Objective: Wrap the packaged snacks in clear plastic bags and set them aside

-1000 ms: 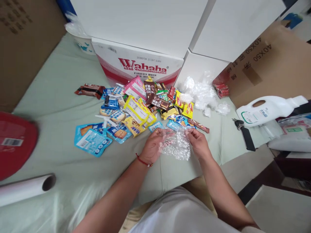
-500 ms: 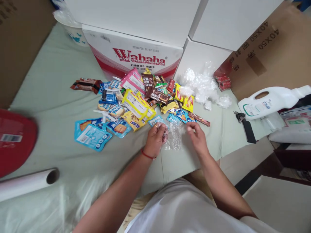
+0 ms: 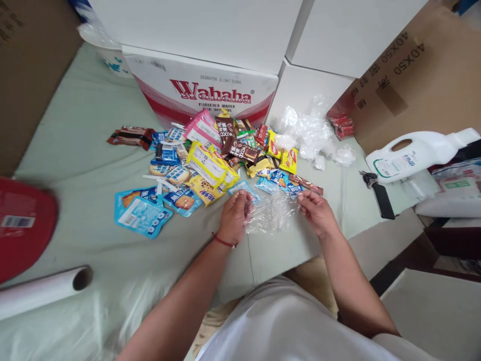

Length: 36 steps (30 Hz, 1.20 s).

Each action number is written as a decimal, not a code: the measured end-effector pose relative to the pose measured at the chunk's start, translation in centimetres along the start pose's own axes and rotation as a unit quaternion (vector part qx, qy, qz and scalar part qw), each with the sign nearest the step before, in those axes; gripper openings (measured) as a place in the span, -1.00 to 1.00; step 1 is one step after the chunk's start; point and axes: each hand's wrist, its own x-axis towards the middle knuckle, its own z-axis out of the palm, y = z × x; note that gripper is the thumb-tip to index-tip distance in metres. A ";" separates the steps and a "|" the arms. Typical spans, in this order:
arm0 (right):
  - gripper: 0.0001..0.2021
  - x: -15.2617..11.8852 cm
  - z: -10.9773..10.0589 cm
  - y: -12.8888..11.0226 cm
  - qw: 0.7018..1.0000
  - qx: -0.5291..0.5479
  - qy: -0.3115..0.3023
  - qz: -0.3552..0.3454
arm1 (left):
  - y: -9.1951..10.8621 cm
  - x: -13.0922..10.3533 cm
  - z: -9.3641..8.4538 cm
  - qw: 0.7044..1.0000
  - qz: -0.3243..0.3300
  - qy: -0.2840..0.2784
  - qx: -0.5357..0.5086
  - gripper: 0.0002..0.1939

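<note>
A sheet of clear plastic wrap (image 3: pixel 274 213) is stretched between my two hands, just above the table's front edge. My left hand (image 3: pixel 236 213) is closed on its left end, together with a small dark reddish item mostly hidden by the fingers. With thumb and fingers pinched, my right hand (image 3: pixel 314 208) grips the right edge of the wrap. Right behind the wrap lie blue snack packets (image 3: pixel 276 181) and a thin brown snack stick (image 3: pixel 306 184). Further back is a pile with yellow packets (image 3: pixel 206 163) and brown cocoa packets (image 3: pixel 240 150).
Crumpled clear plastic (image 3: pixel 304 130) lies by the white boxes (image 3: pixel 203 82) at the back. At right are a white jug (image 3: pixel 417 155), keys and a black phone-like object (image 3: pixel 383 200). A white roll (image 3: pixel 41 291) and a red object (image 3: pixel 22 230) are at left.
My right hand has taken hold of the plastic wrap's edge and moved right, spreading it wider. My left hand keeps its grip, shifted slightly. The view has tilted a little.
</note>
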 end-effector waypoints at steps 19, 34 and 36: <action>-0.60 -1.6 -9.5 -1.9 0.999 -0.022 0.005 0.044 | 1.3 0.0 -1.1 0.993 -0.007 -0.075 0.096 -0.42; -0.58 0.0 -3.3 -0.2 0.999 0.031 -0.009 -0.011 | 3.5 -10.9 -5.1 0.891 0.248 -0.064 0.374 -0.89; -0.61 0.3 -1.7 -0.4 0.996 0.068 -0.022 -0.055 | 3.2 -12.8 -6.3 0.883 0.172 -0.244 0.362 -0.77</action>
